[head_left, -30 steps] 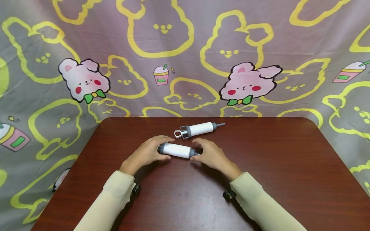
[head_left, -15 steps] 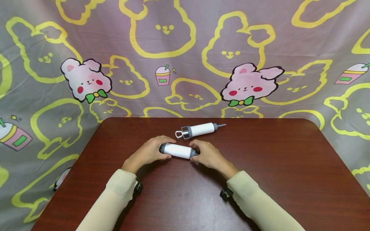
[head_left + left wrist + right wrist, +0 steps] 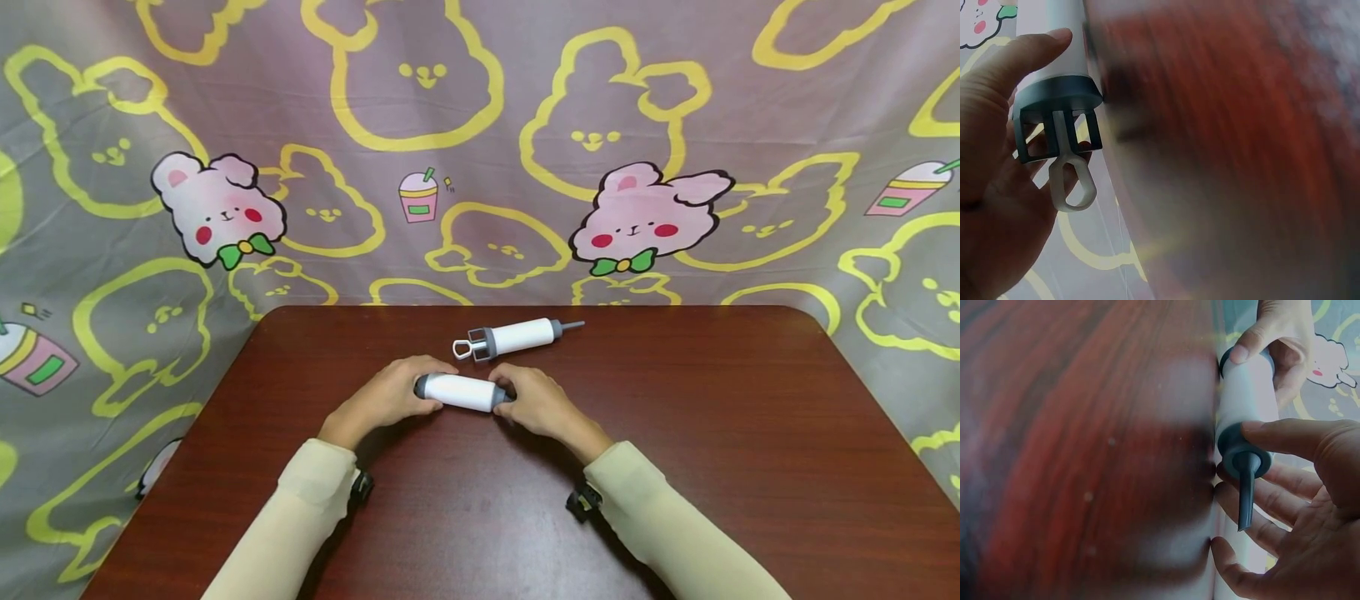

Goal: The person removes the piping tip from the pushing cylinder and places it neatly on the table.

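In the head view a white hand pump [image 3: 459, 392] with dark grey ends lies on the table between both hands. My left hand [image 3: 393, 392] grips its handle end. In the left wrist view the left thumb lies on the white barrel, above a dark open frame and a pale loop handle [image 3: 1072, 184]. My right hand [image 3: 536, 402] holds the nozzle end. In the right wrist view its thumb presses the dark collar with fingers behind, and the thin nozzle [image 3: 1246, 494] points past the palm.
A second white hand pump [image 3: 521, 336] lies just behind, its loop handle to the left and nozzle to the right. The brown wooden table [image 3: 720, 433] extends on both sides. A patterned curtain [image 3: 480, 167] hangs behind the table's far edge.
The right hand has moved slightly left and its fingers have drawn in on the nozzle end. The left hand has closed in a little on the handle end. The second pump stays put.
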The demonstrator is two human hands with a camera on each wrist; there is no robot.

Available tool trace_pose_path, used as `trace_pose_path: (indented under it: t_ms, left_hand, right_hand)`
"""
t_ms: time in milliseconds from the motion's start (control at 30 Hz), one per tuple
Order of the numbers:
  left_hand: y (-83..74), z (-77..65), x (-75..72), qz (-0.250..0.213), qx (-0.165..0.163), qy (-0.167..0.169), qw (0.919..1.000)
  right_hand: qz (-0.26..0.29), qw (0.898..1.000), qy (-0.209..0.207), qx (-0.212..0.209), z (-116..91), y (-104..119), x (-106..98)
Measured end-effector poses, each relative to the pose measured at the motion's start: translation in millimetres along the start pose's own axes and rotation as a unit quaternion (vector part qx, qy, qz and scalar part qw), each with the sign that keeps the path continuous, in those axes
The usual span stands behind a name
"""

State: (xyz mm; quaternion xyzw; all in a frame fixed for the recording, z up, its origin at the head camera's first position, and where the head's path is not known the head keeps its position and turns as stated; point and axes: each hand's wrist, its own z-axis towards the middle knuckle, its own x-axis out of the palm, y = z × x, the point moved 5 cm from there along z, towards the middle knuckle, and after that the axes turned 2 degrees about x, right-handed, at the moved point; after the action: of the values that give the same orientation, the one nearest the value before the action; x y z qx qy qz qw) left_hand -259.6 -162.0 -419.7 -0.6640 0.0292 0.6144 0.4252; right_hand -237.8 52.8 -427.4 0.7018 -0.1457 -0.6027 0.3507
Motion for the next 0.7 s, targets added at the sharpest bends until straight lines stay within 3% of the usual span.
trace_pose_path:
  t_ms: [367,700]
  left_hand:
    - [-6.9,0.9,-1.8,0.020,-0.006,0.006,0.9998]
    - [-20.0,2.3,-3.8,0.023,0.004,-0.005,0.9997]
  right_hand:
    - [0.017,1.000,-0.002,-0.003,0,-5,-3]
    - [0.067,0.997,-0.004,-0.047,-7,-12,-17]
